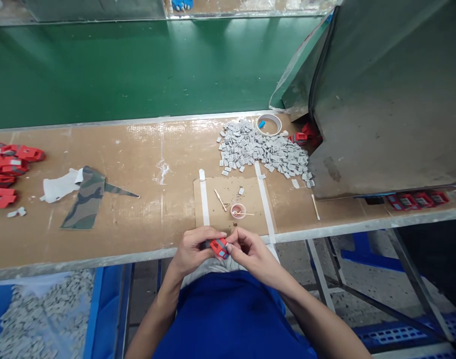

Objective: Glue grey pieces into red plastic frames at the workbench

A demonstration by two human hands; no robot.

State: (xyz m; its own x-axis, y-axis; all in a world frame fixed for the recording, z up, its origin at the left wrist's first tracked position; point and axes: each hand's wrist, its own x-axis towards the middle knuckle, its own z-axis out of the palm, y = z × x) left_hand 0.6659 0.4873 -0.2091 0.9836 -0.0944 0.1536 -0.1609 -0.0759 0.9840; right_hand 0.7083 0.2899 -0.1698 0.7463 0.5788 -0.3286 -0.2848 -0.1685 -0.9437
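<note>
- Two hands (192,249) (250,252), holding one red part (219,247) between them at the bench's near edge.
- One grey heap (263,149) of small tiles by the far edge, too many to count.
- One tape roll (269,124) beside the heap.
- One small dish (238,211).
- Three sticks: (220,200), (315,207), and one across the dish.
- About seven red parts (7,164) at the left end.
- One camouflage cloth (86,197).
- One white rag (59,185).

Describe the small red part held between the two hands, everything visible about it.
The small red part looks like moulded plastic, blocky, with greyish patches on its upper face. It sits tilted at the near table edge, pinched between the left hand and right hand, whose fingers cover its ends. Finer detail is too small to tell.
</note>
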